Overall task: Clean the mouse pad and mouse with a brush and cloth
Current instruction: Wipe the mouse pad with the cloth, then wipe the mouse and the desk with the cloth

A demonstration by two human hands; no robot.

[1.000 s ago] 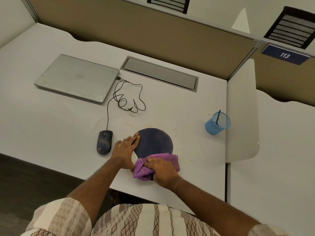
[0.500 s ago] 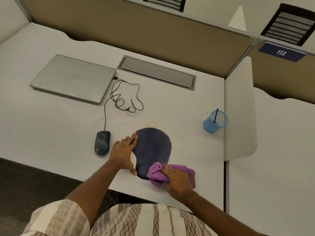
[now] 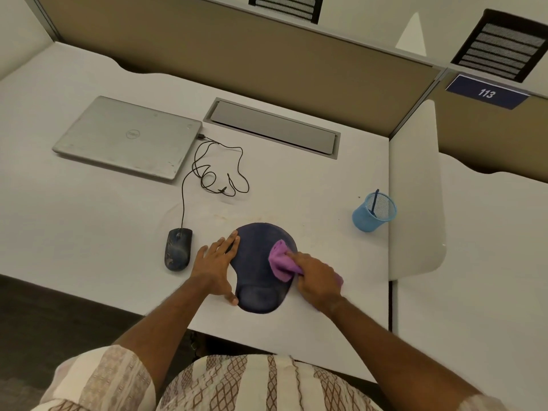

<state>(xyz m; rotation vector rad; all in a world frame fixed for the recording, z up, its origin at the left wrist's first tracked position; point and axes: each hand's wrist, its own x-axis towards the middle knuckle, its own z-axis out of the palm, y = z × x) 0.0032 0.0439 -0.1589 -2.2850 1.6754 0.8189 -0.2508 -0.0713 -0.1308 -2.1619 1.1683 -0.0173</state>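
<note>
One pad (image 3: 261, 262), one mouse (image 3: 178, 249), one cloth (image 3: 280, 261), one cup (image 3: 370, 218) and one laptop (image 3: 127, 136) are on the desk (image 3: 89, 218). Two hands are at the pad.

The left hand (image 3: 215, 262) lies flat by the pad's left side. Its fingers (image 3: 228, 243) are straight and a little spread, and the tips touch the pad's edge. The right hand (image 3: 317, 277) is on the pad's right side. Its fingers are close together and bent over the purple cloth, holding it down on the pad.

The mouse sits just left of the pad, not touching it. The cup, with one blue stick (image 3: 374, 201) in it, stands well to the pad's right. The shut laptop lies behind the pad, to the left.
</note>
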